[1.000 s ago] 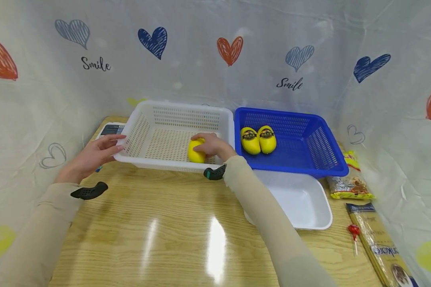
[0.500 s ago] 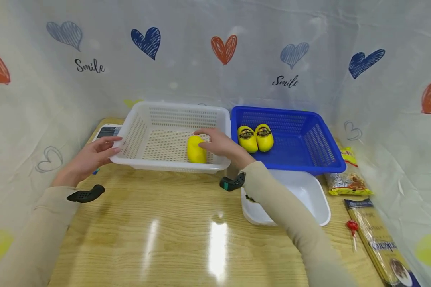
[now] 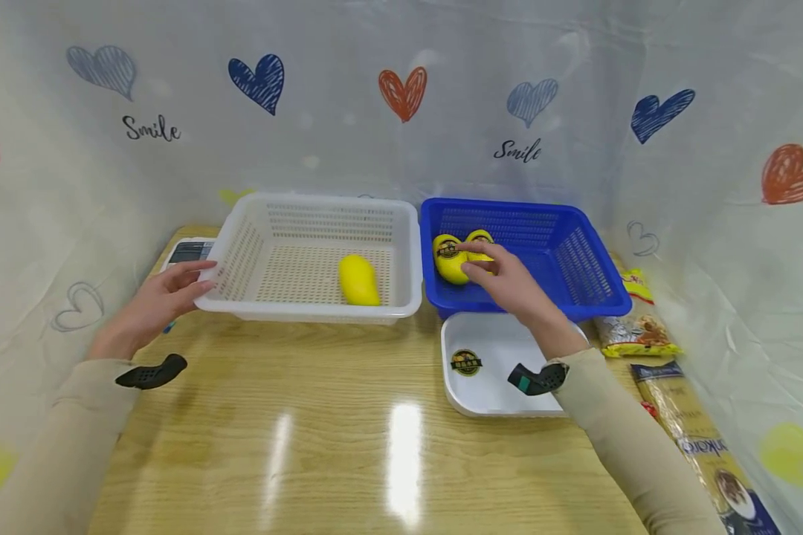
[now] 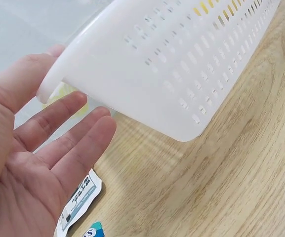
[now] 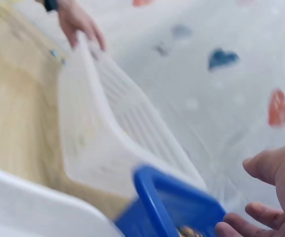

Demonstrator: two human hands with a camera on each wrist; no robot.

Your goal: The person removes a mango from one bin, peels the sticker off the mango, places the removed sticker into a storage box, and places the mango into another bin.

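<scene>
My left hand [image 3: 157, 301] holds the left rim of a white perforated basket [image 3: 308, 306], its thumb over the rim and its fingers below, against the outside wall [image 4: 132, 94]. Inside that basket lies one smooth yellow mango [image 3: 359, 281], no label showing. To the right, my right hand [image 3: 508, 282] hovers over a blue basket [image 3: 575, 256], fingers spread and nothing held. Below its fingertips, two yellow mangoes with black labels sit side by side: the left mango [image 3: 450, 269] and the partly hidden right mango [image 3: 479, 236].
A white tray [image 3: 508, 405] with a loose black label [image 3: 466, 362] stands in front of the blue basket. At the right lie a snack bag [image 3: 636, 323], a long golden pack [image 3: 689, 431] and a red lollipop [image 3: 649, 409]. A patterned curtain [image 3: 334, 111] hangs behind.
My right hand has let go of the mango in the white basket and moved right, over the blue basket. The left hand keeps its place on the rim.
</scene>
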